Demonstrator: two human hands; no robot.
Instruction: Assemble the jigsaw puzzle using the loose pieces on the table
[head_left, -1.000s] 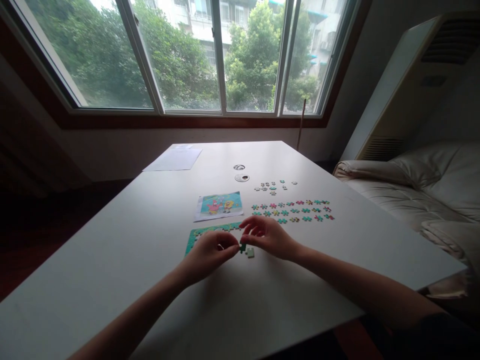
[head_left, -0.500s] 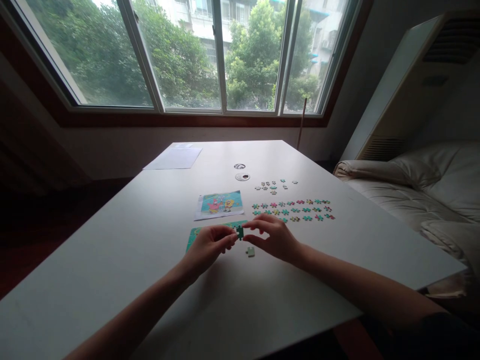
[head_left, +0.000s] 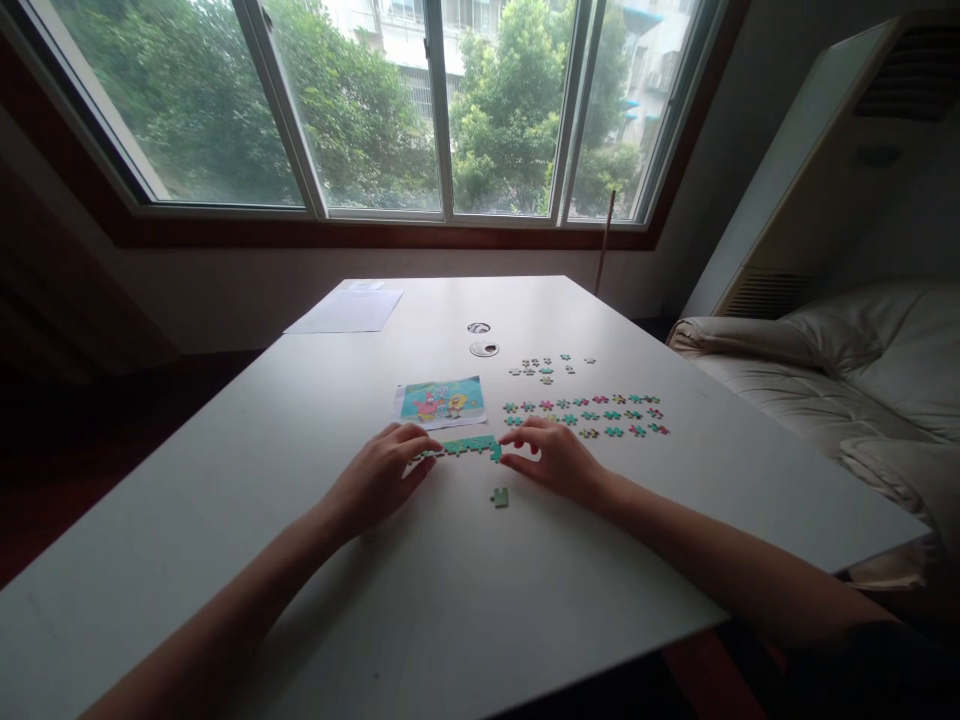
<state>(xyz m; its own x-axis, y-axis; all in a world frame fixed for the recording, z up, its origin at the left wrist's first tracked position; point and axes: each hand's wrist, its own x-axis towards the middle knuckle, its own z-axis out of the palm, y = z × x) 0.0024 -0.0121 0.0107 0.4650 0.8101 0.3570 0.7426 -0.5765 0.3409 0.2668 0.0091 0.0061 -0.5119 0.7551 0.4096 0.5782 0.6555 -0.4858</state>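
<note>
A green strip of joined puzzle pieces (head_left: 466, 446) lies on the white table (head_left: 300, 420). My left hand (head_left: 377, 478) rests on its left part with the fingers stretched out flat, hiding the puzzle beneath. My right hand (head_left: 553, 457) is at the strip's right end, thumb and forefinger closed on the last green piece (head_left: 494, 452). One loose pale green piece (head_left: 500, 496) lies just in front, between my hands. A cartoon reference picture (head_left: 441, 401) lies just behind the strip.
Rows of several loose coloured pieces (head_left: 592, 417) lie right of the picture, with a smaller cluster (head_left: 546, 369) behind. Two small round objects (head_left: 484, 348) and a sheet of paper (head_left: 346, 310) sit farther back. A cushioned sofa (head_left: 825, 370) stands beyond the table's right edge.
Both hands moved away from me, from beside the loose piece up to the green strip. The dark green piece held between them is now down at the strip's right end.
</note>
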